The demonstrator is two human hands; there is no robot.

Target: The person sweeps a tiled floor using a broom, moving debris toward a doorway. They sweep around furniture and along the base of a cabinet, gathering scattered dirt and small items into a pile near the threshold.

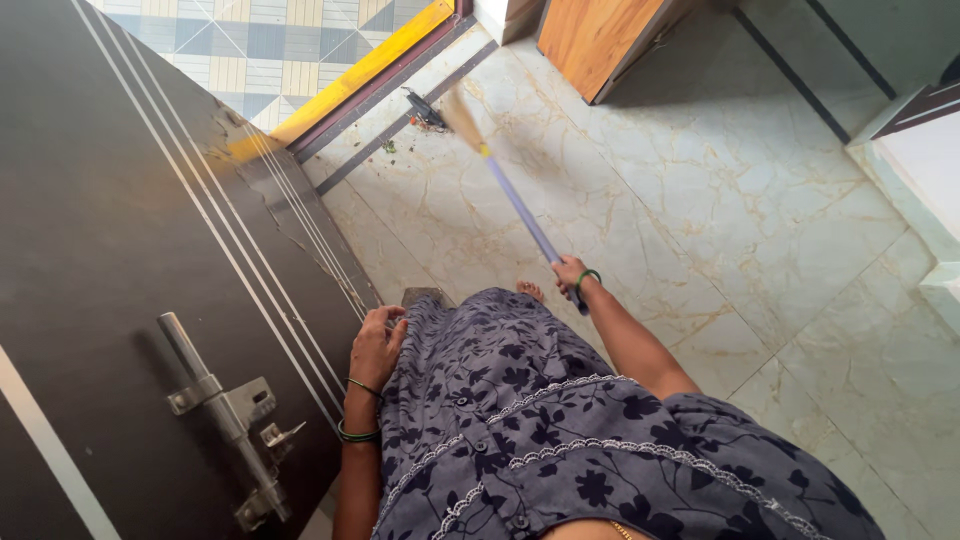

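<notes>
My right hand [570,272] is clenched around the blue handle of a broom [515,200], arm stretched forward and down, wrist ringed by a green bangle. The broom slants away over the marble floor [760,220], its blurred straw head near a small pile of dust and scraps [425,112] by the yellow threshold [360,75]. My left hand [377,345] hangs at my side, fingers curled against my patterned dress [520,400], just beside the dark door [120,250] with its metal bolt [225,410].
</notes>
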